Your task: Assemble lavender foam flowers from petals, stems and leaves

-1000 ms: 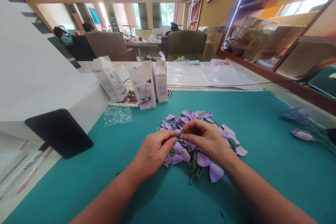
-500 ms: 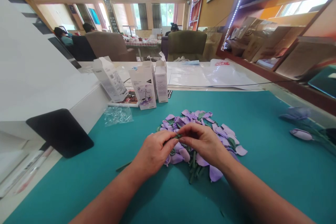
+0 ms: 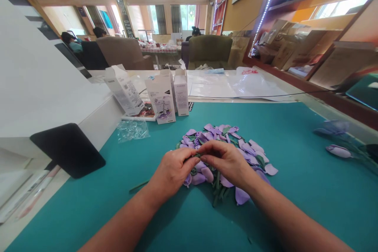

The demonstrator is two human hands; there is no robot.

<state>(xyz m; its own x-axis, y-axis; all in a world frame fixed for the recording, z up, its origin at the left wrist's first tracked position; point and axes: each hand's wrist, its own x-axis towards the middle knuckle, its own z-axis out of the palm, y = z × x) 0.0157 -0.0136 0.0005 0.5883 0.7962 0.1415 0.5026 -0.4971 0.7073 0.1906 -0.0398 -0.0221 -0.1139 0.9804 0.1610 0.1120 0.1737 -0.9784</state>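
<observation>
Over the front of a heap of purple petal pieces (image 3: 248,147), my two hands meet fingertip to fingertip. My left hand (image 3: 174,169) pinches a small dark green plastic piece (image 3: 197,156), mostly hidden by the fingers. The thumb and forefinger of my right hand (image 3: 230,162) close on the same piece from the other side. A green stem (image 3: 138,186) sticks out to the left from behind my left wrist; whether it joins the pinched piece is hidden. Several short green stems (image 3: 217,193) lie in the heap below my right hand.
White cartons (image 3: 161,98) stand at the back left, beside a crumpled clear plastic bag (image 3: 132,130). A black tablet-like panel (image 3: 67,149) leans at the left. On the right of the green mat (image 3: 295,204) lies a purple flower bud (image 3: 338,151). People sit far behind.
Both hands stay almost in place over the heap. The fingertips have shifted slightly around the green piece, and the stem at the left wrist has moved a touch left.
</observation>
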